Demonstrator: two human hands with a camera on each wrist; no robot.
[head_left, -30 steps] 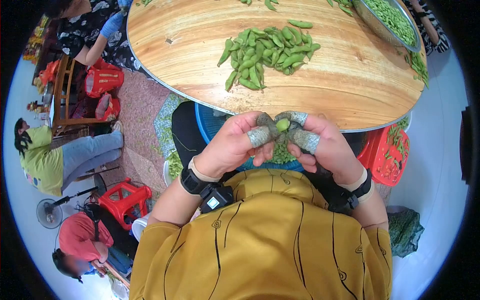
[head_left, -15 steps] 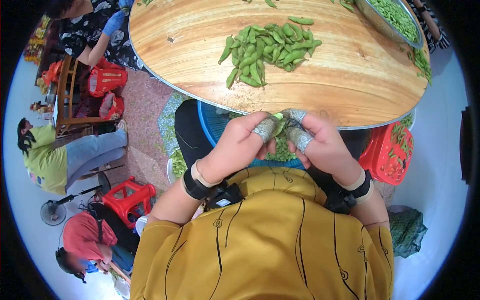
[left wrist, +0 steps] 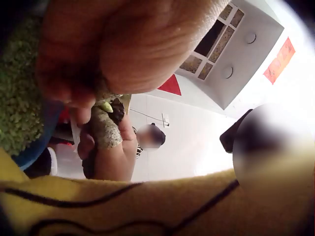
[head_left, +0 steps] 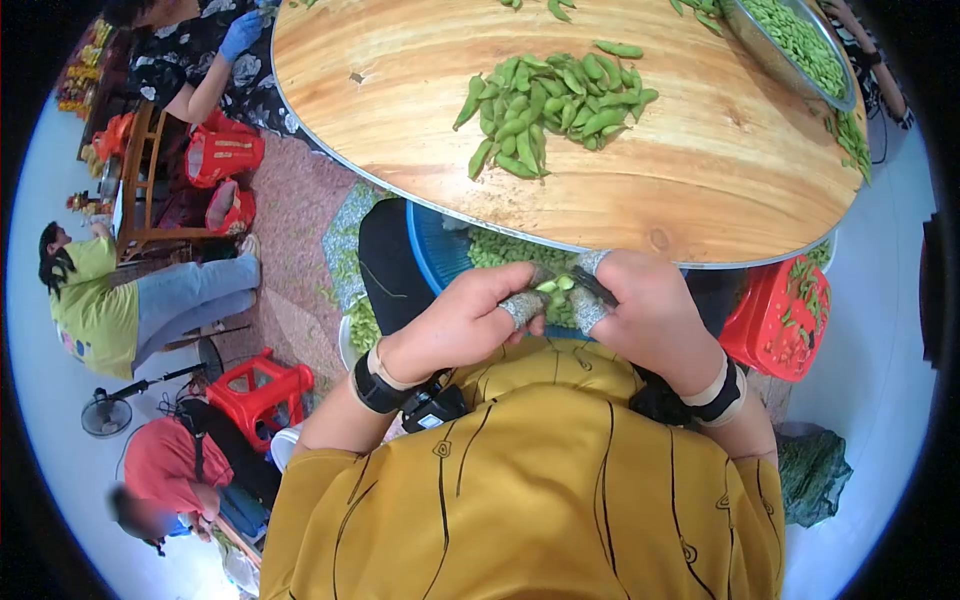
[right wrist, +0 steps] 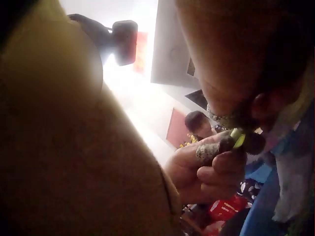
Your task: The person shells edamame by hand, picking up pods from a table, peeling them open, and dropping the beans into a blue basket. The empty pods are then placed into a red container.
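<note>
Over a blue basket (head_left: 428, 255) of shelled green beans (head_left: 505, 250), both hands meet at one soybean pod (head_left: 556, 285). My left hand (head_left: 465, 318) pinches the pod between thumb and finger, both wrapped in grey, stained tape. From the other side my right hand (head_left: 655, 305) pinches it with similarly taped fingers. Pale green shows between the fingertips, and the rest of the pod is covered by them. In the right wrist view a bright green piece of the pod (right wrist: 238, 139) sticks out at the left fingertips. A pile of whole pods (head_left: 545, 105) lies beyond on the table.
The round wooden table (head_left: 400, 130) has its near edge just past the hands. A metal bowl of beans (head_left: 795, 45) stands at its far right. A red tray with pod scraps (head_left: 775, 335) sits low at right, a red stool (head_left: 260, 395) at left. Other people are around.
Both hands have come down and nearer the body, away from the table edge, over the basket. The pod between the fingers now shows pale green pieces. The head view has shifted slightly.
</note>
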